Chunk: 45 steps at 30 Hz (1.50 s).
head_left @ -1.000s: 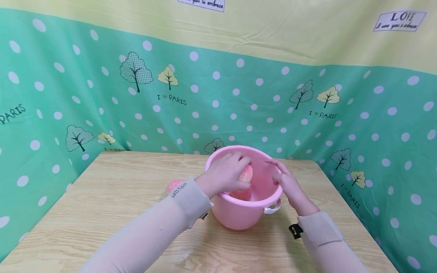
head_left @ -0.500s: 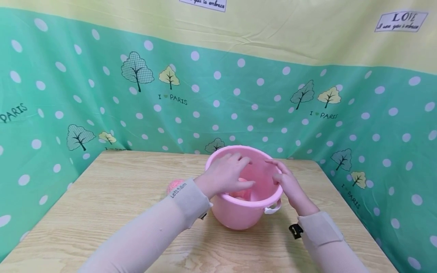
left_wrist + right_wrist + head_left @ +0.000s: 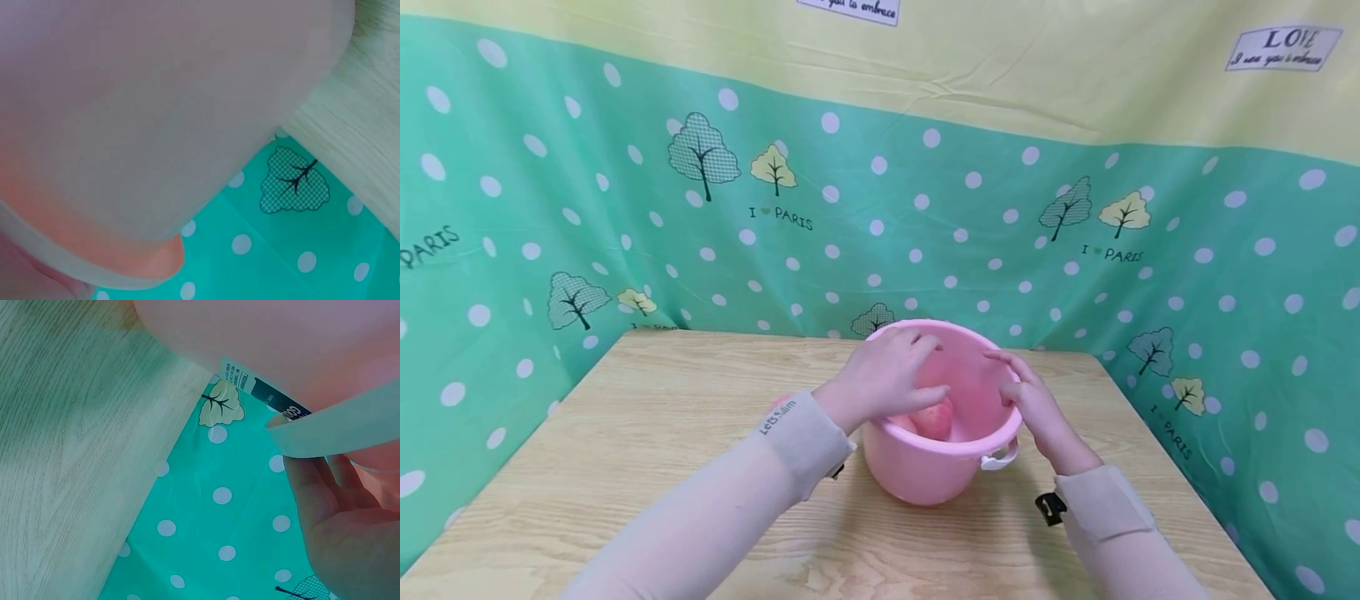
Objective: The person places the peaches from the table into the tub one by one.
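A pink bucket (image 3: 925, 471) stands on the table. My left hand (image 3: 889, 372) hovers over its left rim, thumb and fingers spread apart and holding nothing. Below, inside the bucket, lie round pink-red speckled things that look like peaches (image 3: 935, 419). Another such peach-like thing (image 3: 781, 402) shows on the table, mostly hidden behind my left wrist. My right hand (image 3: 1037, 408) grips the bucket's right rim. In the right wrist view, fingers of that right hand (image 3: 344, 528) meet the pale rim (image 3: 337, 432). The bucket wall (image 3: 156, 119) fills much of the left wrist view.
The wooden table (image 3: 685, 400) ends at a green dotted cloth (image 3: 910, 208) that hangs behind and along both sides. A white handle (image 3: 998, 459) hangs by the bucket's right front. A printed label (image 3: 262, 392) is on the bucket's outer wall.
My left hand has let go of a peach-like thing into the bucket, then shifted slightly left. My right hand stays on the rim.
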Tool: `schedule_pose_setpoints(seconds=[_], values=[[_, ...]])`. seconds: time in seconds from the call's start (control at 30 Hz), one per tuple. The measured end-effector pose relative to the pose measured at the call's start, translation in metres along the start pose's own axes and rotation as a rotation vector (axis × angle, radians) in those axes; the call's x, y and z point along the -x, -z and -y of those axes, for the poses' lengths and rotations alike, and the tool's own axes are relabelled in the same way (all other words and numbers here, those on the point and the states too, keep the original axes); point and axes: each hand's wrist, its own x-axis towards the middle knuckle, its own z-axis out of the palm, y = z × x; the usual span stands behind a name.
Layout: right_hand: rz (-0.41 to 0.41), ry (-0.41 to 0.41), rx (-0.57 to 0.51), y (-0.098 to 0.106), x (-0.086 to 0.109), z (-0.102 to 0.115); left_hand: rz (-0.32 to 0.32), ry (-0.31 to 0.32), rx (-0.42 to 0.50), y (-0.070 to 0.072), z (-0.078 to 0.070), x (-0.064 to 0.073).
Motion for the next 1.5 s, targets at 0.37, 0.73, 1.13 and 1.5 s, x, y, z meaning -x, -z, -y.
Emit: schedule_pose_setpoints(seconds=[0.37, 0.73, 1.13, 1.5], values=[[0.002, 0.001, 0.000, 0.000, 0.001, -0.001, 0.017, 0.028, 0.014, 0.006, 0.003, 0.006], [0.000, 0.000, -0.009, 0.000, 0.000, -0.001, -0.047, 0.016, -0.020, 0.012, 0.017, 0.018], [0.004, 0.013, 0.007, -0.001, 0.001, -0.001, -0.110, -0.005, -0.018, 0.020, 0.026, 0.030], [0.005, 0.011, -0.001, -0.001, 0.001, -0.001, -0.126, 0.008, -0.048, 0.023, 0.032, 0.038]])
